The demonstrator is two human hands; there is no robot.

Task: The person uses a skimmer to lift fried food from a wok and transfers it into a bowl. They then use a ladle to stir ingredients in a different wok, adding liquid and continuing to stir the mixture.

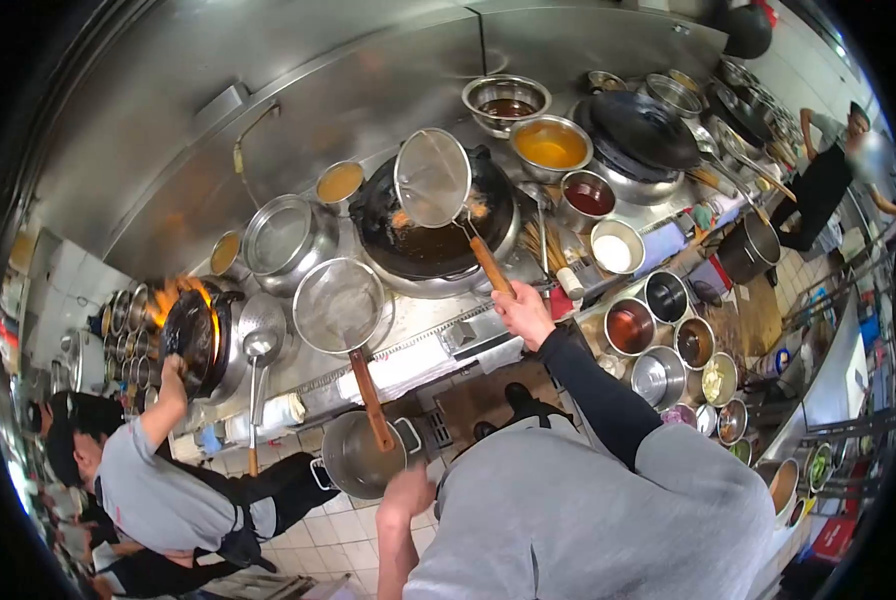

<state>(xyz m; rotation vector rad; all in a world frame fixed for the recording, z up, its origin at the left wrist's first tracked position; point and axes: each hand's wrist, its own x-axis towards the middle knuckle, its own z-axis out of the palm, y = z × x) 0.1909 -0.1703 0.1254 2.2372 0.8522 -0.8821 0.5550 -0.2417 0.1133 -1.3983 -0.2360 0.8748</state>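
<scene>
A: Right hand [521, 308] – fingers wrapped round the wooden handle of the skimmer [433, 178]. Mesh bowl hangs tilted over the wok [438, 235], dark oil in it, orange bits at the rim.

B: Left hand [405, 497]?

A: Closed on the rim of a steel pot [353, 460], held low, off the front edge of the range, above the tiled floor. A second strainer [338, 305] lies flat on the range, and its wooden handle reaches down over the pot.

B: Round the wok?

A: Bowl of orange sauce [551, 146] behind it, bowl of dark liquid [507, 104] further back, red sauce [588, 194] and a white one [617, 246] to the right. Empty black wok [643, 128] on the next burner. Row of small seasoning tubs [693, 343] along the right counter.

B: Other people?

A: A co-worker [158, 480] on the left, grey shirt, dark apron, one arm up to a flaming wok [190, 335]. Ladle [259, 345] rests beside that burner. Another person [833, 170] stands far right by the end of the line.

B: Any labels, brands?

A: None readable – tubs and pots are bare steel, too small to tell otherwise
</scene>
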